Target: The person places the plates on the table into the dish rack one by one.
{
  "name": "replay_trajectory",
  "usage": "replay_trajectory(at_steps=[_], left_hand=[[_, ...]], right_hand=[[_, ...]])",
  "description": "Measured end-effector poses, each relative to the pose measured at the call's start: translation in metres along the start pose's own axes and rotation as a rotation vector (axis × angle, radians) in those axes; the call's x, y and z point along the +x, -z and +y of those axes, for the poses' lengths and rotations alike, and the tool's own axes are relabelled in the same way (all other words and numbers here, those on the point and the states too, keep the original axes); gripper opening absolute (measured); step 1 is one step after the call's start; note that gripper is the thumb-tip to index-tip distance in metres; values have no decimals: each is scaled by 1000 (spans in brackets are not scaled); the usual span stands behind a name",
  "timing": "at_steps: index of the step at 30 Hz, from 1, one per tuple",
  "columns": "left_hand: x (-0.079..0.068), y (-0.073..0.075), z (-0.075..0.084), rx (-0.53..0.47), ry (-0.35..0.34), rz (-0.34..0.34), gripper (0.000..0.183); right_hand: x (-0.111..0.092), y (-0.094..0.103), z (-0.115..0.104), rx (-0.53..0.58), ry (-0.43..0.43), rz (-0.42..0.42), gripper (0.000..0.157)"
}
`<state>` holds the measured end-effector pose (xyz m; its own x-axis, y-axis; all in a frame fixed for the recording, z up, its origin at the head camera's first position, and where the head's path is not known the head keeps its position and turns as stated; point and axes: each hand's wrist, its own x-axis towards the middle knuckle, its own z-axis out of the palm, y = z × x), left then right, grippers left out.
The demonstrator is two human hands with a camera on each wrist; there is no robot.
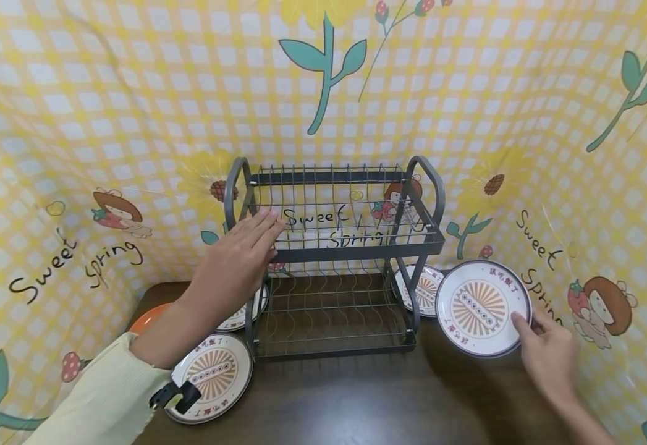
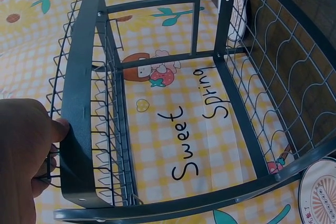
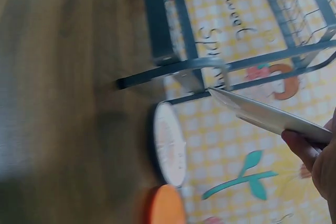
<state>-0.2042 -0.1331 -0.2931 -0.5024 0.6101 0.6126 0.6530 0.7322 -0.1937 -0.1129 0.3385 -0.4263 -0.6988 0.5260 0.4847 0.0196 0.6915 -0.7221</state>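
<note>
A two-tier dark grey dish rack [image 1: 351, 251] with thin wire shelves stands against the backdrop. My left hand [image 1: 240, 247] holds its upper tier at the front left corner. In the left wrist view the thumb of that hand [image 2: 23, 156] lies on the flat rail, with fingers curled in among the wires. To the right of the rack, my right hand [image 1: 551, 352] pinches a white plate [image 1: 481, 309] by its right edge, thumb on the printed face. Seen nearly edge-on in the right wrist view, the held plate [image 3: 278, 118] tilts beside the rack's frame. Both tiers hold no plates.
Another printed plate [image 1: 423, 290] is behind the rack's right leg. Left of the rack lie a front plate [image 1: 214, 377], a second plate [image 1: 236, 320] partly hidden by my forearm, and an orange dish [image 1: 148, 318]. A checked cloth [image 1: 468, 93] surrounds the dark wooden table [image 1: 345, 395].
</note>
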Motion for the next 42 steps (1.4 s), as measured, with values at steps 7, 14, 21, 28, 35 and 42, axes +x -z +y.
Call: replay_trajectory(at_steps=[7,14,21,28,35,42], left_hand=[[1,0,0,-4,-5,9,50],[1,0,0,-11,-2,17,48],[0,-2,-1,-16,-9,25,49],[0,-2,-1,-11,-8,27,48],[1,-2,0,-18,-14,40,49],[0,-3,-1,-20,-10,43,50]], right_hand=[[15,7,-25,12,141,120,17],[33,15,-47,53,245,199,18],[47,18,-69,72,377,293,19],[58,15,-93,126,423,405,20],[69,13,-118,167,504,494,22],[73,5,-146,217,496,617,20]])
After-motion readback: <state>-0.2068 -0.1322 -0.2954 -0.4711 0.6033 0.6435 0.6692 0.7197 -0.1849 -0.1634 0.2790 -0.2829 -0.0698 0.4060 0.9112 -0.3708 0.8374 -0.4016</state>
